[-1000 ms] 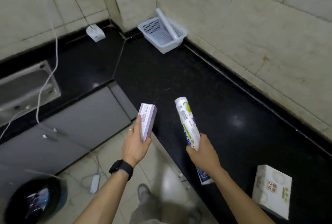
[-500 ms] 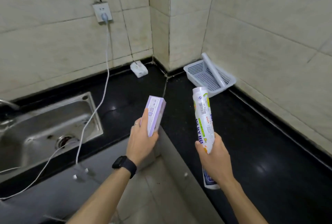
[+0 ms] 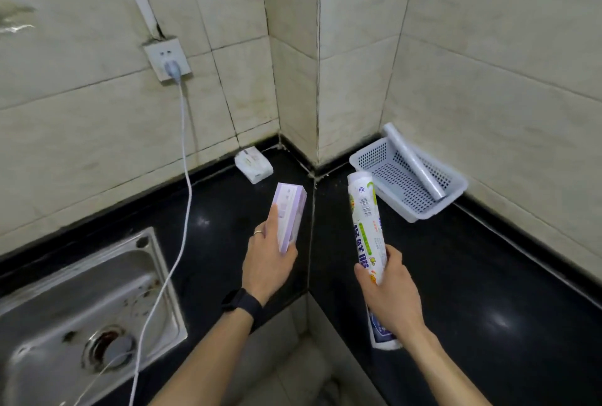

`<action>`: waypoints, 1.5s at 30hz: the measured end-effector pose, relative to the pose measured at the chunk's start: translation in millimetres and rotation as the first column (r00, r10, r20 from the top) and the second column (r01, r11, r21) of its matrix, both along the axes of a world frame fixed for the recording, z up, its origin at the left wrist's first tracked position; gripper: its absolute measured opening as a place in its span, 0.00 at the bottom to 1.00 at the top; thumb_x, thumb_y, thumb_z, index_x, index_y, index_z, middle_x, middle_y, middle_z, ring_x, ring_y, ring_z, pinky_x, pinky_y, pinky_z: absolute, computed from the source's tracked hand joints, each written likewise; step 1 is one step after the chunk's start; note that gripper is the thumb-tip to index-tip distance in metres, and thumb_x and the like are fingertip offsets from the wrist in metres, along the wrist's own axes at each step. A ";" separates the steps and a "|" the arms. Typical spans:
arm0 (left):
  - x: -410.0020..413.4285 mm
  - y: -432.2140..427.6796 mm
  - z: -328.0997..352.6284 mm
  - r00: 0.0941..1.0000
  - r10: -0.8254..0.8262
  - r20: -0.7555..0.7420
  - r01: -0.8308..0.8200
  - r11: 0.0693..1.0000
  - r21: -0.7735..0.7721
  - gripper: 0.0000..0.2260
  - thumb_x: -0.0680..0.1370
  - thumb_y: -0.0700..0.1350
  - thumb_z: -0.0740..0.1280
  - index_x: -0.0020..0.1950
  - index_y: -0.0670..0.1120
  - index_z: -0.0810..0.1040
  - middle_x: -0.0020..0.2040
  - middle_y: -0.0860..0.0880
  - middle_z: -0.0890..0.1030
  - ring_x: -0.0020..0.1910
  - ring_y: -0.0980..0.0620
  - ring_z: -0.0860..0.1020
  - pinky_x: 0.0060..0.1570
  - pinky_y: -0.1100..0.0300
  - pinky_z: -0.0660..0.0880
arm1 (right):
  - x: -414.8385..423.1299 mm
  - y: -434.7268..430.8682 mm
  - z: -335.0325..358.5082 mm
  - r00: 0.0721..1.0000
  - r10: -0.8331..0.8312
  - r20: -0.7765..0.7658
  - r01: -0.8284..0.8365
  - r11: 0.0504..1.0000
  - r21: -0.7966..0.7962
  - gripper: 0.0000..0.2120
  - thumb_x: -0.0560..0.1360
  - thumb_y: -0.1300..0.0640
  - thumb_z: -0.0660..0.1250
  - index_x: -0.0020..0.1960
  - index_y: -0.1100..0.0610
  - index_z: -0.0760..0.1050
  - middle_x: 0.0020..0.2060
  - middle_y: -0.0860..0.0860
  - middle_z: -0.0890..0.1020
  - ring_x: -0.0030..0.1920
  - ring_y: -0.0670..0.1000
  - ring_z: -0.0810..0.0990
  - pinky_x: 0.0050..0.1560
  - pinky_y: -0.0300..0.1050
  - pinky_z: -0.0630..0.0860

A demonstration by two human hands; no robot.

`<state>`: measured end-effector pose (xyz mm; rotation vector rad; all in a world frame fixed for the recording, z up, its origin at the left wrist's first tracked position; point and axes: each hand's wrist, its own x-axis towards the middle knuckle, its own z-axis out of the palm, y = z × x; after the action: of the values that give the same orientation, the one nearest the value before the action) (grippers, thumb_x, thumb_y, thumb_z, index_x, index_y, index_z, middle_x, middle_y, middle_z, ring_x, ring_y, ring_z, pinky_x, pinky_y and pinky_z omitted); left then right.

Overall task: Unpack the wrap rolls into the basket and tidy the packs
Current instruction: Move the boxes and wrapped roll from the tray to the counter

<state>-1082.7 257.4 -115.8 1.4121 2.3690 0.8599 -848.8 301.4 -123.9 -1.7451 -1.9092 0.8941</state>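
Observation:
My left hand (image 3: 267, 262) grips a long purple-and-white box (image 3: 290, 215), held upright over the black counter. My right hand (image 3: 387, 294) holds a white printed wrap roll pack (image 3: 366, 226) by its lower half, its top end pointing toward the corner. A white perforated basket (image 3: 452, 193) sits tilted against the right wall in the counter's corner. One bare pale wrap roll (image 3: 412, 161) lies slanted inside it, its upper end sticking over the rim.
A steel sink (image 3: 81, 324) is set in the black counter (image 3: 488, 275) at the lower left. A white cable (image 3: 182, 177) runs from a wall socket (image 3: 167, 58) down across the sink. A small white adapter (image 3: 254, 164) lies near the corner. Tiled walls enclose both sides.
The view has swung up and toward the corner, so the basket and sink look closer. Both hands have come forward over the counter with their items. The white carton at lower right is out of view.

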 end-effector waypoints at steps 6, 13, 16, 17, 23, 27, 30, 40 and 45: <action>-35.5 67.8 -28.3 0.998 0.021 0.055 -0.013 0.991 -0.132 0.41 0.75 0.52 0.66 0.79 0.60 0.42 0.68 0.44 0.69 0.61 0.43 0.72 0.54 0.44 0.77 | -54.0 66.6 -35.6 0.999 0.037 0.009 -0.035 0.995 -0.097 0.32 0.73 0.36 0.63 0.71 0.48 0.58 0.52 0.48 0.79 0.46 0.50 0.80 0.42 0.51 0.81; -59.6 123.9 -82.7 0.992 0.016 0.124 0.027 0.943 -0.332 0.40 0.76 0.52 0.66 0.79 0.57 0.42 0.71 0.44 0.66 0.64 0.44 0.71 0.58 0.46 0.75 | -101.6 117.8 -85.6 0.993 0.062 0.096 -0.037 0.970 -0.241 0.28 0.75 0.43 0.66 0.69 0.56 0.63 0.56 0.54 0.80 0.53 0.55 0.78 0.50 0.52 0.78; -62.9 156.1 -102.0 0.990 -0.020 0.140 0.076 0.910 -0.408 0.40 0.76 0.52 0.65 0.80 0.56 0.42 0.72 0.44 0.66 0.65 0.43 0.70 0.58 0.47 0.74 | -116.3 142.2 -107.7 0.986 0.056 0.159 -0.006 0.956 -0.294 0.28 0.76 0.44 0.66 0.67 0.59 0.63 0.56 0.57 0.80 0.53 0.58 0.78 0.50 0.52 0.78; -63.9 169.0 -106.8 0.990 -0.030 0.137 0.087 0.901 -0.424 0.40 0.76 0.52 0.65 0.80 0.55 0.42 0.72 0.44 0.65 0.65 0.43 0.70 0.58 0.47 0.74 | -121.5 150.8 -112.6 0.985 0.041 0.169 0.012 0.954 -0.298 0.28 0.76 0.44 0.66 0.67 0.59 0.63 0.56 0.58 0.80 0.53 0.58 0.78 0.51 0.52 0.78; -70.2 240.2 -127.5 0.993 -0.052 0.106 0.091 0.909 -0.407 0.41 0.76 0.54 0.65 0.79 0.60 0.40 0.69 0.43 0.67 0.63 0.42 0.71 0.51 0.48 0.75 | -154.0 202.3 -130.1 0.980 -0.044 0.196 0.086 0.974 -0.212 0.31 0.77 0.46 0.66 0.71 0.62 0.62 0.60 0.59 0.77 0.56 0.58 0.75 0.53 0.54 0.77; -71.4 256.8 -149.1 0.994 -0.108 0.014 0.102 0.885 -0.454 0.41 0.76 0.54 0.64 0.79 0.58 0.38 0.69 0.40 0.65 0.60 0.40 0.70 0.55 0.49 0.74 | -169.2 217.6 -149.4 0.949 0.002 0.317 0.057 0.982 -0.178 0.34 0.79 0.43 0.63 0.76 0.63 0.58 0.69 0.59 0.69 0.64 0.58 0.69 0.62 0.52 0.72; -68.3 259.1 -159.3 0.981 -0.165 -0.100 0.093 0.857 -0.506 0.41 0.77 0.55 0.62 0.79 0.53 0.36 0.71 0.37 0.62 0.60 0.40 0.69 0.56 0.50 0.74 | -175.1 218.6 -158.1 0.921 0.005 0.390 0.059 0.987 -0.151 0.35 0.78 0.41 0.62 0.77 0.60 0.56 0.71 0.57 0.67 0.66 0.57 0.68 0.62 0.56 0.72; -77.1 262.2 -140.4 0.977 -0.206 0.059 0.207 0.842 -0.499 0.32 0.80 0.65 0.49 0.78 0.61 0.35 0.80 0.47 0.38 0.79 0.43 0.43 0.75 0.38 0.44 | -149.6 221.0 -125.8 0.961 0.115 0.251 -0.025 0.942 -0.335 0.39 0.80 0.36 0.53 0.81 0.52 0.40 0.79 0.53 0.54 0.76 0.59 0.55 0.75 0.58 0.59; -52.4 233.8 -99.7 0.898 -0.432 -0.082 0.382 0.858 -0.343 0.32 0.78 0.67 0.50 0.80 0.58 0.50 0.81 0.45 0.45 0.79 0.43 0.44 0.76 0.39 0.45 | -83.8 169.3 -71.5 0.975 0.018 0.220 0.008 0.993 -0.118 0.31 0.81 0.38 0.52 0.81 0.46 0.52 0.79 0.47 0.58 0.79 0.54 0.52 0.78 0.46 0.51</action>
<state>-1135.1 491.2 -215.5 1.7933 2.0598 0.2461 -932.7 470.6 -195.4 -1.9830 -2.0361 0.8611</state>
